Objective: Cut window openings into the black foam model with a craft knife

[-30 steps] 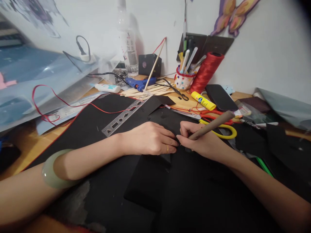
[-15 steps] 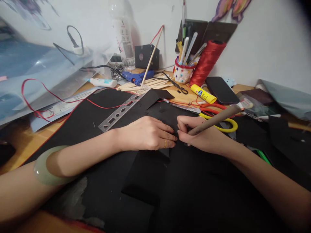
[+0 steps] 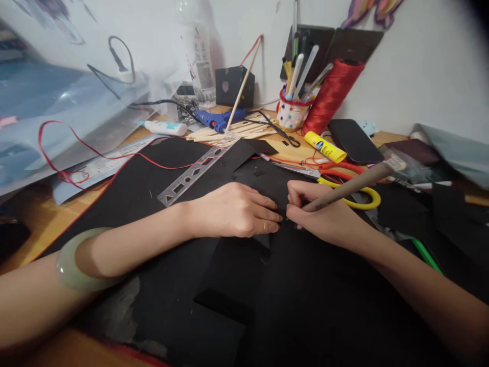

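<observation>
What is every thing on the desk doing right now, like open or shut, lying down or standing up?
left hand: flat, pressing on the black paper
right hand: closed around the brown pencil
brown pencil: tilted, tip down at the paper
scissors: lying flat
ruler: lying flat
red thread spool: leaning
glue stick: capped, lying down

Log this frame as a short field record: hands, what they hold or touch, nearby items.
left hand: palm down, pressing flat on the black sheet
right hand: gripping a brown pencil-like tool, tip down on the black sheet near the left fingertips
left wrist: pale green bangle
behind right hand: yellow-handled scissors, yellow glue stick
on sheet: clear stencil ruler
back of desk: red thread spool, blue glue gun
</observation>
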The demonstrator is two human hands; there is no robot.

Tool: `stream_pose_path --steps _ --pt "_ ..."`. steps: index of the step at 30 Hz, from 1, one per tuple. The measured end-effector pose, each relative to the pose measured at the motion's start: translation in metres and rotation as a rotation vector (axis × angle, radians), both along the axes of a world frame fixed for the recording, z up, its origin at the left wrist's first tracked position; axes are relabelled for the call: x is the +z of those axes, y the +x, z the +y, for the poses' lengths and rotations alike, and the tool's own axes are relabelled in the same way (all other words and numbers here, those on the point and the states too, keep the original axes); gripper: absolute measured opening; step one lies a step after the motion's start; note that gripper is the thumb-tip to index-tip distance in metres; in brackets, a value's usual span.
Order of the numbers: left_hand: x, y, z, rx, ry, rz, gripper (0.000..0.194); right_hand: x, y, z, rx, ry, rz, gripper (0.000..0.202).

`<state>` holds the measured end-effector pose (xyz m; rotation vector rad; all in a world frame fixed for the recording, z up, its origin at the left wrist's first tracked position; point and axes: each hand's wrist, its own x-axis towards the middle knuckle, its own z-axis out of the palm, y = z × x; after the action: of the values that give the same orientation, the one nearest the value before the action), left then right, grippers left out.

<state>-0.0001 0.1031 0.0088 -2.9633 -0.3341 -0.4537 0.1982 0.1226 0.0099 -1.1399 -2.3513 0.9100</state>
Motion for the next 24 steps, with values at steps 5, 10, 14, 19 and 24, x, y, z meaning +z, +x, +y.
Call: stream_pose_path --steps 5,10,14,19,24 --pt "-0.0001 0.0001 0.0004 -0.001 -0.004 0.0 0.034 -0.0008 0.0012 -0.0019 -0.047 -0.009 -0.005 0.023" --pt "0.0001 0.0001 0.0003 0.0 0.001 0.004 0.033 -0.0008 0.0005 -0.0044 -0.087 -0.011 0.015 0.024" --pt "-0.0002 0.0002 0.0 0.003 0.001 0.003 0.033 -0.0019 -0.0009 -0.0064 -0.127 0.035 0.014 0.025" --pt "-0.0005 0.0005 -0.0008 0.003 0.003 0.003 0.033 -0.0032 -0.001 -0.0073 -0.135 0.054 0.03 0.026" --pt "-0.0005 0.0005 0.0 0.004 0.014 0.005 0.031 -0.0039 -0.0011 -0.0073 -0.151 0.032 0.048 0.026"
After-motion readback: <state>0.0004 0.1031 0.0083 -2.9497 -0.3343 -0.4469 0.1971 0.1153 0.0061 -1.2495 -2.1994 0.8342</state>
